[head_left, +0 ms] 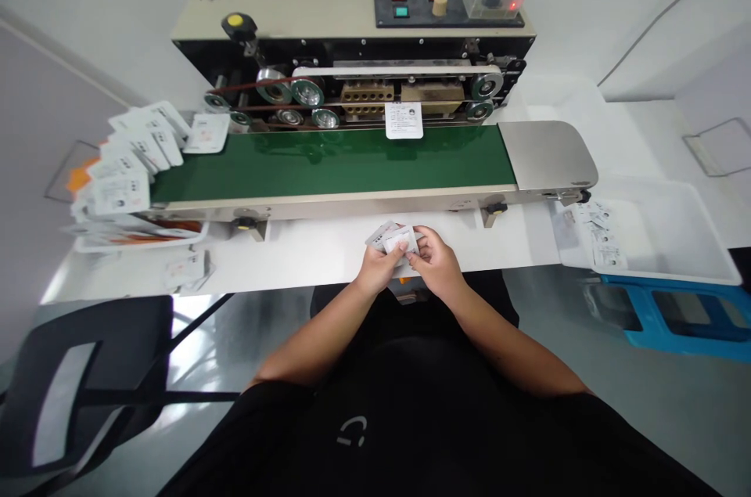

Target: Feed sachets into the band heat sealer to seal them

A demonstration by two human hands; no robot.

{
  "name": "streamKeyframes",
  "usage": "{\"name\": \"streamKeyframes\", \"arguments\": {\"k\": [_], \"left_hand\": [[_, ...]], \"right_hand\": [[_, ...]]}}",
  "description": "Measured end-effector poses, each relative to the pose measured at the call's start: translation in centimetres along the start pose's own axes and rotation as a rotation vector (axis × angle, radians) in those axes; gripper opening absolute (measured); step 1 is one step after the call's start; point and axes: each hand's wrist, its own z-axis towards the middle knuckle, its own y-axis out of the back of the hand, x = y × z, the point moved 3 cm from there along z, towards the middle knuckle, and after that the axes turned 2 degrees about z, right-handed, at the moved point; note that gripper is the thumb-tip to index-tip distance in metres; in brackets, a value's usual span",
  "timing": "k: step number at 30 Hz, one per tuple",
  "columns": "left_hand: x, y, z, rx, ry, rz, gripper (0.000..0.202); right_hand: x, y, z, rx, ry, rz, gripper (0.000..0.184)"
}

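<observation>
My left hand (pixel 379 266) and my right hand (pixel 432 256) meet at the near edge of the white table (pixel 305 250), both closed on a small stack of white sachets (pixel 392 237) fanned out between the fingers. Behind them runs the green conveyor belt (pixel 328 164) of a band sealing machine (pixel 352 19). One white printed sachet (pixel 404 120) hangs in the sealing jaws at the belt's far edge, about level with my hands.
A heap of sealed sachets (pixel 132 160) lies at the belt's left end, partly in a tray. A white bin (pixel 657 235) holding a few sachets stands at the right on a blue crate (pixel 674 317). A black chair (pixel 76 387) is at lower left.
</observation>
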Motion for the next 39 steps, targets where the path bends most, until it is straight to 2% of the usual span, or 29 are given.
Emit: {"name": "streamKeyframes", "arguments": {"k": [7, 13, 21, 26, 31, 35, 39], "left_hand": [[-0.7, -0.5, 0.0, -0.035, -0.019, -0.015, 0.048], [-0.6, -0.4, 0.3, -0.075, -0.012, -0.104, 0.046], [-1.7, -0.8, 0.2, -0.015, 0.039, -0.136, 0.047], [-1.8, -0.8, 0.2, 0.003, 0.036, -0.131, 0.045], [-1.4, -0.5, 0.3, 0.032, 0.034, -0.140, 0.044], [-1.2, -0.5, 0.3, 0.042, 0.026, -0.137, 0.042], [-1.4, -0.6, 0.3, 0.046, 0.024, -0.140, 0.042]], "right_hand": [[-0.2, 0.0, -0.2, 0.005, 0.039, 0.011, 0.040], [0.6, 0.7, -0.5, -0.050, 0.030, 0.083, 0.023], [3.3, 3.2, -0.6, -0.138, -0.011, 0.338, 0.031], [4.4, 3.6, -0.7, -0.125, -0.021, 0.386, 0.030], [5.0, 4.6, -0.5, -0.208, 0.030, 0.411, 0.029], [5.0, 4.9, -0.3, -0.201, 0.030, 0.511, 0.038], [4.5, 4.3, -0.5, -0.160, -0.049, 0.586, 0.053]]}}
